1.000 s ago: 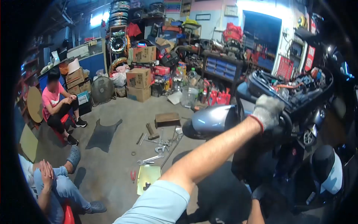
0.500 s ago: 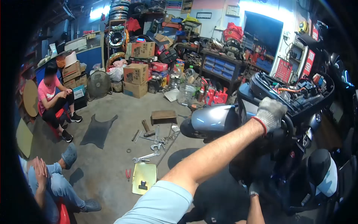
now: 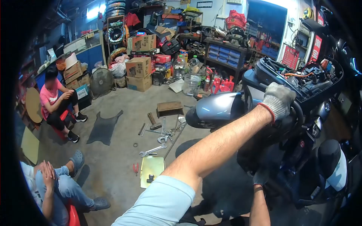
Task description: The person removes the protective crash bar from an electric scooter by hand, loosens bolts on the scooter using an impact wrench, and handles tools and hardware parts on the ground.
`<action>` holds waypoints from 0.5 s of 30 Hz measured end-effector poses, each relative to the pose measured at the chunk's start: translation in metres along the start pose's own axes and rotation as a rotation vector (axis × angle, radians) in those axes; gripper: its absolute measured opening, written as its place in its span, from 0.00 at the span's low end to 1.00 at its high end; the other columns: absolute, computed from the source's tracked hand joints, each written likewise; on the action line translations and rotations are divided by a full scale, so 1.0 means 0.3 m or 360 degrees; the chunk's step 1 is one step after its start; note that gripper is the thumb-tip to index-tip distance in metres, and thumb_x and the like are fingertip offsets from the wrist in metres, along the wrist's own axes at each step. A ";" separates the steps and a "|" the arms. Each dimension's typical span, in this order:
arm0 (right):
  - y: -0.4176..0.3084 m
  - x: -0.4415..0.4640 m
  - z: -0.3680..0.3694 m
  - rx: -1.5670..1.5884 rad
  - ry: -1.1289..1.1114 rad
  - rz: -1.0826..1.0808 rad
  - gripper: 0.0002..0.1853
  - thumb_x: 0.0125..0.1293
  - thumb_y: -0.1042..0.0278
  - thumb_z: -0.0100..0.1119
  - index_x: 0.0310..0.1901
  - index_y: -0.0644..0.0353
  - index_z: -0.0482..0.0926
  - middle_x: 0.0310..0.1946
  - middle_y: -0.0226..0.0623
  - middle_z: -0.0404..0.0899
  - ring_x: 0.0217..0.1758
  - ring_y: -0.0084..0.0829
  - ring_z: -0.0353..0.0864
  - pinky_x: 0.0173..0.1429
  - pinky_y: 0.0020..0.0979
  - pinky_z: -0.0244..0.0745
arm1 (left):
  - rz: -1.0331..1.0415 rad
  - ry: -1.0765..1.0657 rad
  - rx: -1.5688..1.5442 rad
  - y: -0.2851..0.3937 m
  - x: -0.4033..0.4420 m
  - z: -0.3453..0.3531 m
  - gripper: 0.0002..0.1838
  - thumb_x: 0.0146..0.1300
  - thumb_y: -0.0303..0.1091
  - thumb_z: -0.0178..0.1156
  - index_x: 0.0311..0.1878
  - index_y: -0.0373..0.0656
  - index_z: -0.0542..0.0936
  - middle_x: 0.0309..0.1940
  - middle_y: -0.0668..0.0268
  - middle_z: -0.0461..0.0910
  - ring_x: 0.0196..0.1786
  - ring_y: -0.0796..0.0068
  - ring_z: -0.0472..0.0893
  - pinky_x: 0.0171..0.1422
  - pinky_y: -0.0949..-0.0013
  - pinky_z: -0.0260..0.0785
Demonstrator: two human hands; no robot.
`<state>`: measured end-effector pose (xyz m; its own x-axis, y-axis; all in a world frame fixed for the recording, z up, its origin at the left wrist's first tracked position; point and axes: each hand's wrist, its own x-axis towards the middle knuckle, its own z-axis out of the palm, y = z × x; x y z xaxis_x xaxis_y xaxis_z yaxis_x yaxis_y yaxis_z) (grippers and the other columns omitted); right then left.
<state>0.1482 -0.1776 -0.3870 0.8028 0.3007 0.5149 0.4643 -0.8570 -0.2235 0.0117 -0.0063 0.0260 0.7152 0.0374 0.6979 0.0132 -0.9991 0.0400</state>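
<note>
- Reaching low at near right with right hand in shadowed grey glove (image 3: 260, 177), against dark scooter (image 3: 269, 141); cannot tell whether gripping
- Grasping black curved rail (image 3: 299, 114) at right with left hand in white knit glove (image 3: 279, 101), just beside wire-filled black compartment (image 3: 337, 81)
- Near centre, on shallow yellow tray (image 3: 157, 162), small black part (image 3: 150, 178)
- Beyond, silver steel wrenches (image 3: 154, 150), then brown wooden stool (image 3: 169, 107)
- Far, stacked brown cardboard boxes (image 3: 139, 83)

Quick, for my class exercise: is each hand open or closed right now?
Left hand: gloved, closed on the scooter.
Right hand: low by the scooter; too dark to tell.
</note>
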 end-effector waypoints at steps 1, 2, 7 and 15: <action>0.001 0.001 0.004 0.0004 -0.0003 0.0003 0.20 0.67 0.55 0.40 0.44 0.61 0.78 0.47 0.48 0.77 0.49 0.46 0.75 0.53 0.42 0.69 | 0.0001 -0.0005 0.0002 -0.001 0.000 -0.002 0.11 0.47 0.39 0.63 0.34 0.46 0.81 0.33 0.60 0.82 0.41 0.61 0.82 0.44 0.61 0.72; -0.016 0.003 -0.027 0.0022 0.0000 0.0011 0.19 0.67 0.56 0.41 0.43 0.61 0.78 0.46 0.48 0.78 0.49 0.46 0.75 0.52 0.42 0.69 | -0.0002 0.0004 0.0008 -0.002 0.002 0.003 0.11 0.47 0.39 0.63 0.34 0.46 0.81 0.32 0.60 0.82 0.41 0.61 0.82 0.44 0.61 0.72; -0.020 0.005 -0.038 0.0062 0.0071 -0.0070 0.19 0.67 0.57 0.42 0.44 0.61 0.78 0.47 0.48 0.77 0.49 0.45 0.75 0.54 0.41 0.69 | -0.0013 0.0012 0.0019 -0.001 0.004 0.012 0.12 0.46 0.40 0.63 0.33 0.46 0.81 0.33 0.61 0.82 0.41 0.62 0.82 0.44 0.61 0.72; -0.013 0.011 -0.015 0.0417 0.0235 0.0005 0.18 0.66 0.60 0.44 0.49 0.62 0.77 0.51 0.46 0.76 0.57 0.44 0.72 0.61 0.38 0.64 | 0.0015 0.0084 -0.0029 -0.004 0.001 0.013 0.09 0.45 0.36 0.61 0.32 0.47 0.80 0.30 0.61 0.82 0.39 0.63 0.82 0.42 0.62 0.70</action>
<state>0.1475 -0.1752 -0.3808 0.7501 0.2177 0.6245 0.5581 -0.7150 -0.4211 0.0147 -0.0051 0.0233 0.6774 0.0297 0.7350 -0.0061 -0.9989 0.0460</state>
